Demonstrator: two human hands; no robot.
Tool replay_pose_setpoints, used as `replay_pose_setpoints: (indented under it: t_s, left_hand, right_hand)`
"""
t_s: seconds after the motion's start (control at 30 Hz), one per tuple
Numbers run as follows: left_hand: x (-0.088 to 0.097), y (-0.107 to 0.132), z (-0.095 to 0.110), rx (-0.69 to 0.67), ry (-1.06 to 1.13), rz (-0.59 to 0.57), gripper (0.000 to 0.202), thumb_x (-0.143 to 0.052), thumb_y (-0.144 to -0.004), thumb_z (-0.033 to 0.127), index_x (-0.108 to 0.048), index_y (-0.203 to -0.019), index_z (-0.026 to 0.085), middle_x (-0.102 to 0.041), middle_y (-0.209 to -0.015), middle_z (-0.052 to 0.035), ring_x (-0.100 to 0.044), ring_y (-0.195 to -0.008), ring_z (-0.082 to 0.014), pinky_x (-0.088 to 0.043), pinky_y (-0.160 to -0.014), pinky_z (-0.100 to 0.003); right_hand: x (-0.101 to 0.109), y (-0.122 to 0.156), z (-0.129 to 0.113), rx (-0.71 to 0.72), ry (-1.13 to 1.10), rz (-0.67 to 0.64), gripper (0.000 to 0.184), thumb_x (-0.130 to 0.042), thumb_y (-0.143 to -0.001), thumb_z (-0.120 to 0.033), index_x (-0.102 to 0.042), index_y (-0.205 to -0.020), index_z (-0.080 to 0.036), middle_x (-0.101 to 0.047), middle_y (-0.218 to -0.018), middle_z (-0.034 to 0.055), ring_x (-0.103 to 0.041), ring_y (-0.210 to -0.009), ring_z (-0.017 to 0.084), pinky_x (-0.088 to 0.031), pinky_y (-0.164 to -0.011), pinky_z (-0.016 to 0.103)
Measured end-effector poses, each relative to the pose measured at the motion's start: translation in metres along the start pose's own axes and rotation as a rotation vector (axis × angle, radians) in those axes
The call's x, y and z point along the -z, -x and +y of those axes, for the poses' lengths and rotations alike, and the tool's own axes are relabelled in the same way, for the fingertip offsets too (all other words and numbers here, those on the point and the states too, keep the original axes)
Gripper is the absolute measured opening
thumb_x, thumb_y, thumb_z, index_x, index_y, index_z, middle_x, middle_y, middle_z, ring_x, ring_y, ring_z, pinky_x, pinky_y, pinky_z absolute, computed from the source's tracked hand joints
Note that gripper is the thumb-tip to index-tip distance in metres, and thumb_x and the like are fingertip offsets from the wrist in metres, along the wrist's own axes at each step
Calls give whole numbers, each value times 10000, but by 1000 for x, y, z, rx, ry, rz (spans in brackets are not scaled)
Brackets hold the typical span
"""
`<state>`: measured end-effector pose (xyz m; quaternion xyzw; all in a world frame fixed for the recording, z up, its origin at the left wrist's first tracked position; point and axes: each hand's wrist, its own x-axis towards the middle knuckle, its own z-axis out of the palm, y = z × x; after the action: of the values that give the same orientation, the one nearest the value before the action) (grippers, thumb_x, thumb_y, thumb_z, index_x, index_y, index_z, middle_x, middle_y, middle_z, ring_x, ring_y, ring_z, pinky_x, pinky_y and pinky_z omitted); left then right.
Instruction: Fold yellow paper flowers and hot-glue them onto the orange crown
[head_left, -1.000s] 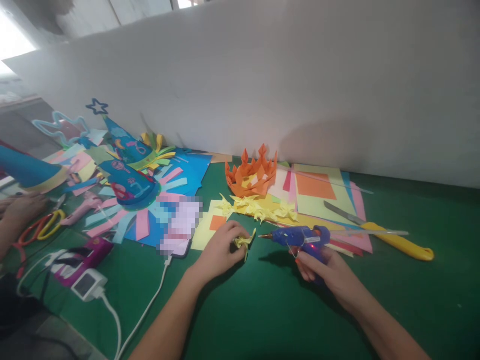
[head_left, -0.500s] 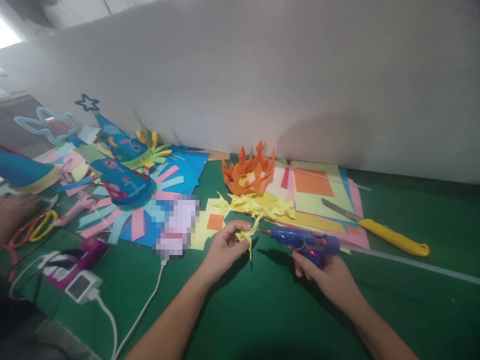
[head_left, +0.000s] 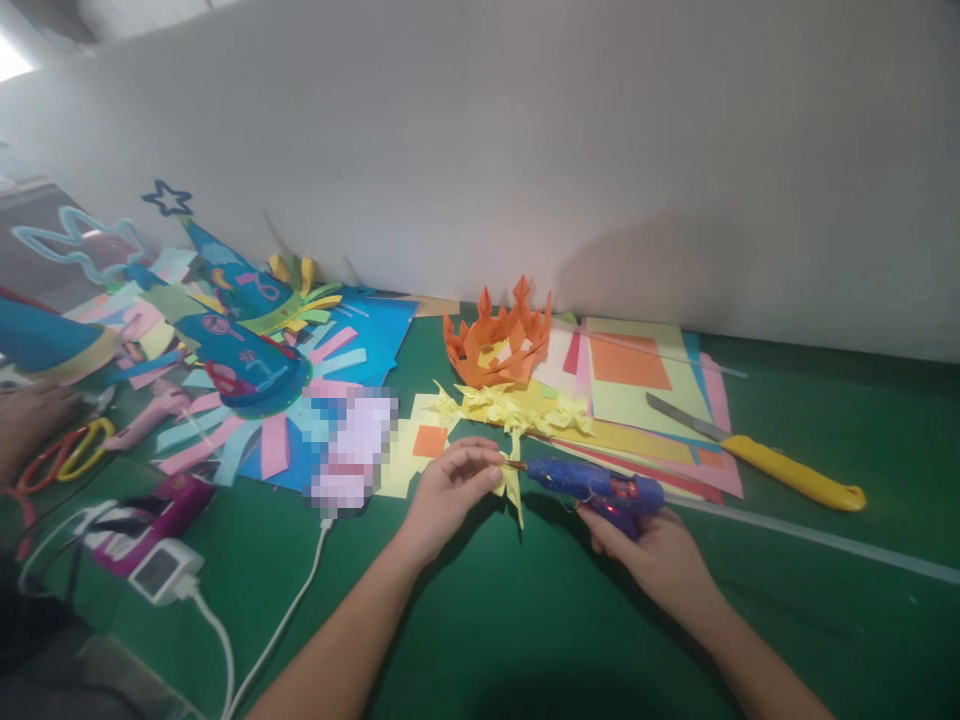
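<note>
Between its thumb and fingers, my left hand [head_left: 454, 495] pinches a folded yellow paper flower [head_left: 511, 487] with pointed petals. My right hand [head_left: 652, 555] grips a blue glue gun [head_left: 592, 483], with a small red light showing near its handle. The gun's metal nozzle points left and sits at the flower, close to my left fingertips; whether it touches the paper I cannot tell. Several more yellow paper flowers [head_left: 495, 405] lie just beyond my hands, in front of an orange folded-paper crown [head_left: 496, 345].
Stacked coloured paper [head_left: 682, 360] and a yellow-handled knife [head_left: 795, 475] lie to the right. Decorated blue cone hats [head_left: 251, 365] stand at left, near a blurred-out phone [head_left: 356, 450] on a white cable, a magenta power strip [head_left: 154, 525], scissors [head_left: 86, 450] and another person's hand [head_left: 34, 425].
The glue gun has moved slightly left, bringing its nozzle up to the flower. In my left fingers the flower has turned a little, with its petals now pointing more up and down.
</note>
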<state>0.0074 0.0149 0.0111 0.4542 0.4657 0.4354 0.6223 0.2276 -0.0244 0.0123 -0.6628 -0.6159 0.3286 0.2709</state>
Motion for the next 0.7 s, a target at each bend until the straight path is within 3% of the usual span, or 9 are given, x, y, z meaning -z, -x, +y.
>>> replay_pose_setpoints:
  t_s: [0.17, 0.33, 0.43, 0.7]
  left_hand:
    - [0, -1, -2, 4, 46, -24, 250, -737, -639, 255, -629, -853, 182, -511, -1029, -33, -525, -808, -95, -457, -782, -250]
    - [2, 0, -7, -38, -63, -33, 268, -700, -667, 228, -590, -908, 186, -465, -1058, -47, -503, -898, -118, -444, -783, -229]
    - [4, -1, -10, -71, -132, -28, 235, -668, -686, 202, -551, -889, 192, -480, -984, -29, -493, -821, -100, -442, -750, -222]
    - [7, -3, -16, -275, -669, 70, 200, -558, -708, 125, -558, -898, 188, -450, -975, -34, -449, -636, -81, -445, -624, -243]
  right_hand:
    - [-1, 1, 5, -29, -45, 50, 429, -543, -728, -513, -564, -413, -223, -616, -445, 16, -580, -446, 171, -485, -542, 269]
    - [-2, 0, 9, -70, -147, 80, 423, -555, -722, -518, -542, -427, -216, -598, -445, 19, -581, -461, 169, -485, -525, 260]
    - [1, 0, 7, -93, -148, 73, 418, -554, -730, -512, -542, -439, -211, -605, -464, 29, -593, -492, 176, -489, -545, 267]
    - [2, -1, 2, -66, -200, 92, 405, -559, -713, -514, -528, -450, -208, -589, -448, 29, -573, -462, 169, -487, -509, 265]
